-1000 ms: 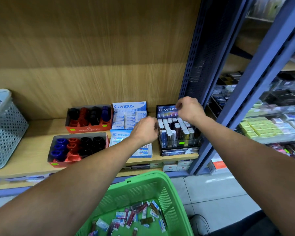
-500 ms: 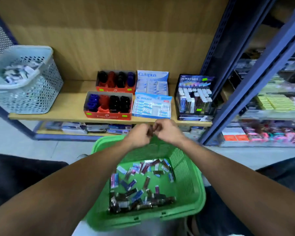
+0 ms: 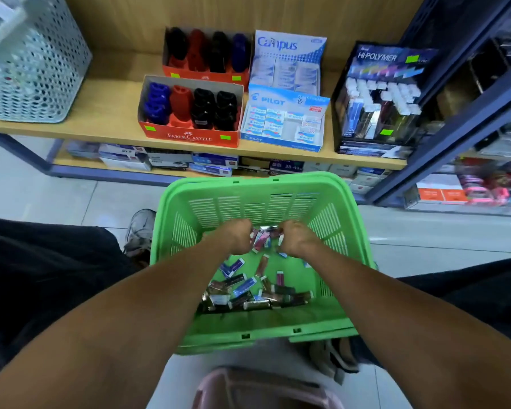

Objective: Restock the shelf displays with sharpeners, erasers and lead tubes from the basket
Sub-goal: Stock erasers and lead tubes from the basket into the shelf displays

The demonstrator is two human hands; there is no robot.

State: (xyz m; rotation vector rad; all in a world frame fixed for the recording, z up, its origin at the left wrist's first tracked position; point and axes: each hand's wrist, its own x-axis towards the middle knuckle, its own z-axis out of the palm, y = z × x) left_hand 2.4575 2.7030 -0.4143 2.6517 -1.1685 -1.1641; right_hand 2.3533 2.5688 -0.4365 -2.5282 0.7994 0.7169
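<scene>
- Both my hands are down inside the green basket (image 3: 278, 323), near its far wall, over the pile of lead tubes (image 3: 257, 293) on the basket floor.
- My left hand (image 3: 237, 237) has its fingers curled under; a few tubes show just beside the knuckles, so I judge it grips some. Fingertips are hidden, so I can't be sure.
- My right hand (image 3: 296, 238) is the same: fingers curled in, small packs at its inner edge, probably pinched, and the contact is out of view.
- Most of the stock lies loose toward the near wall of the basket, well apart from both hands.
- The target for the tubes looks like the Hi-Polymer display (image 3: 379, 98) at the right end of the shelf (image 3: 109, 125); it already holds many upright tubes.
- The Faber-Castell sharpener tray (image 3: 189, 112) and the Pilot eraser box (image 3: 281, 122) sit beside each other in the middle; the eraser box shows a gap.
- Risk: a two-handed grab of slippery little packs could spill some on the lift, back into the basket or onto the floor.
- Risk: the items are mixed and blurred, so an eraser could go into the lead display.
- Risk: pushing into the crowded rack could tip standing tubes.
</scene>
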